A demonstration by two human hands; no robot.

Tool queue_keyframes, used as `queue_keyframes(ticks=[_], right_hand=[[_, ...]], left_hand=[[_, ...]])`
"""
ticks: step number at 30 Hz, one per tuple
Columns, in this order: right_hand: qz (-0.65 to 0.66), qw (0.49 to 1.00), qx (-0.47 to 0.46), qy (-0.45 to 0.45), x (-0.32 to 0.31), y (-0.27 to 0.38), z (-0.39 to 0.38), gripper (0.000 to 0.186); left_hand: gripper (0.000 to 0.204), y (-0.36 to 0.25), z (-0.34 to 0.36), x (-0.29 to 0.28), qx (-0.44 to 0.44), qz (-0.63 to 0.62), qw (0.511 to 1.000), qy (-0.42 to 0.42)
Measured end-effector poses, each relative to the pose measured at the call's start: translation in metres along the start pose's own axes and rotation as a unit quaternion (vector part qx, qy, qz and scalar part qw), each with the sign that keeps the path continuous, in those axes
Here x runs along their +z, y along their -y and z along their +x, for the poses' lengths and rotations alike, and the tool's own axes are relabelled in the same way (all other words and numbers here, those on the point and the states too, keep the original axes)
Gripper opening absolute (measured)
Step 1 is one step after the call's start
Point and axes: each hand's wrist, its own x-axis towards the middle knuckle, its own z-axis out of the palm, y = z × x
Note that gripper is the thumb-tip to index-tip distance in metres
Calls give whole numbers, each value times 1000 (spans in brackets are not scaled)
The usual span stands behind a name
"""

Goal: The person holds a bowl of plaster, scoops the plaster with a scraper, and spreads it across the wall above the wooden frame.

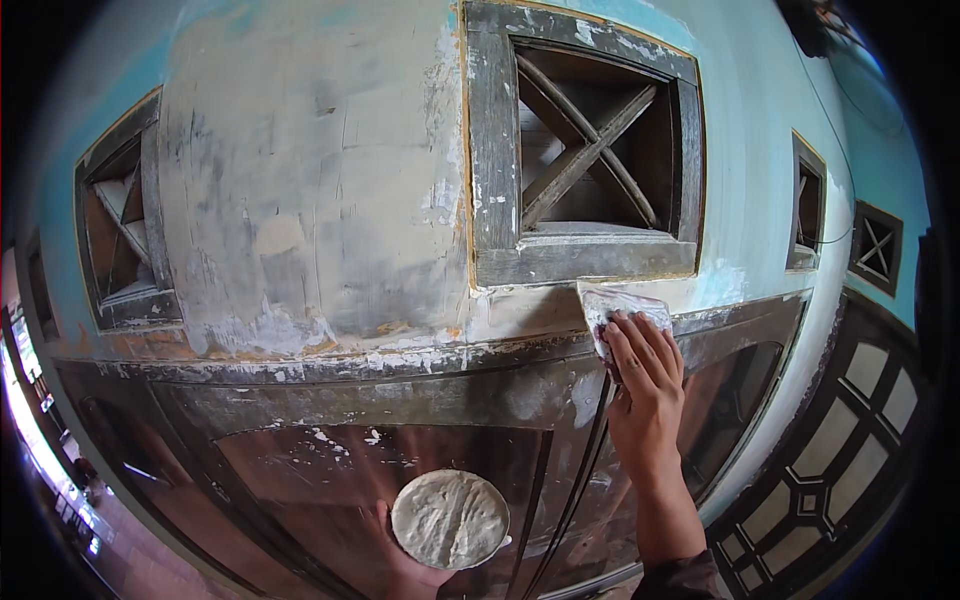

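Note:
My right hand (648, 390) grips a flat putty scraper (622, 303) smeared with whitish filler, its fingers spread over the blade's face. The blade's upper edge lies at the narrow strip of wall (525, 312) just under a dark wooden vent frame (585, 263). Lower down, in front of the brown door, my left hand (412, 578) holds a round container (394, 517) from below and its left side. Off-white wall putty (450, 520) fills it, with a ridge across the middle. Most of the left fingers are hidden beneath the container.
Crossed bars (598, 143) sit inside the vent opening. A patchy plastered wall (300, 190) spreads to the left, towards a second vent (120, 225). Below runs a paint-spotted dark door lintel (370, 385) above brown door panels (290, 470). A panelled dark door (830, 470) stands at right.

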Motion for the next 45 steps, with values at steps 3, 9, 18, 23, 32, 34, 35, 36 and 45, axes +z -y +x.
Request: queue_keyframes(ticks=[3, 9, 18, 23, 32, 34, 35, 36, 45], right_hand=[[-9, 1000, 2, 10, 6, 0, 1, 70], [4, 1000, 13, 10, 8, 5, 3, 69], [22, 999, -25, 13, 14, 30, 11, 63], [53, 996, -64, 28, 11, 38, 9, 60], [-22, 997, 39, -56, -15, 0, 20, 55], [-29, 996, 45, -67, -17, -2, 22, 54], [-36, 997, 42, -58, -17, -3, 23, 52], [-42, 997, 39, -49, -17, -3, 24, 50], [-55, 998, 31, -30, -22, 2, 40, 41]], left_hand=[[92, -1, -1, -1, 9, -18, 1000, 6], [91, -4, -3, 0, 25, 5, 1000, -2], [91, -4, -6, 2, 32, 25, 999, -12], [90, -3, -6, 0, 21, -4, 1000, 8], [90, -5, -10, 0, 28, 8, 1000, -7], [91, -4, -9, 1, 24, 13, 1000, -13], [91, -3, -8, 1, 26, 18, 999, -12], [91, -2, -8, 1, 27, 22, 999, -10], [90, 0, -9, -1, 37, 19, 999, -30]])
